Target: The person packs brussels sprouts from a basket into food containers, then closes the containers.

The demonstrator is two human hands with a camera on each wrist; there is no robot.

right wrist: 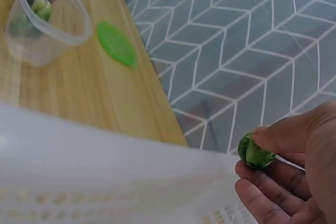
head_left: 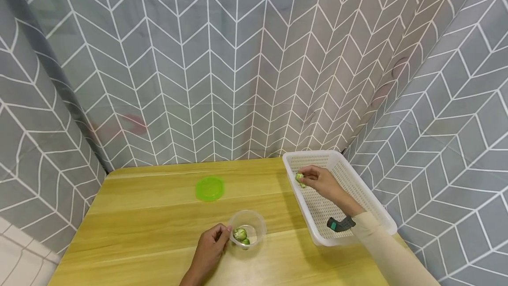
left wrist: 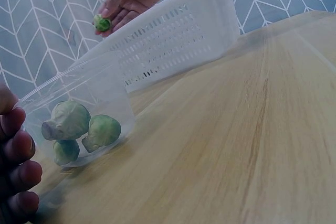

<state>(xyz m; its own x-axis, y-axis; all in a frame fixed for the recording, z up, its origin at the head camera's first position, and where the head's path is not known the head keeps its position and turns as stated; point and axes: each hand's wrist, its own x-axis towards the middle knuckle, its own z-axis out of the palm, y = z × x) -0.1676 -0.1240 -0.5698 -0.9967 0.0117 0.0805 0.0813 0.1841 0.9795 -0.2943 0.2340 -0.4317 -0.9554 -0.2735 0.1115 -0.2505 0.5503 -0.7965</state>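
Observation:
My right hand (head_left: pixel 323 183) pinches a green Brussels sprout (right wrist: pixel 255 151) between thumb and fingers, above the far left part of a white perforated basket (head_left: pixel 349 237). With thumb and fingers at its rim, my left hand (head_left: pixel 211 247) holds a clear round plastic tub (head_left: pixel 259 229) on the table. Three Brussels sprouts (left wrist: pixel 71 119) lie at the bottom of the tub in the left wrist view; the head view shows only two of them. The tub stands upright, to the left of the basket.
A green round lid (head_left: pixel 210 188) lies flat on the wooden table (head_left: pixel 143 220), beyond the tub. Grey curtains (head_left: pixel 222 65) with white lines hang behind the table and along its sides. The basket stands near the table's right edge.

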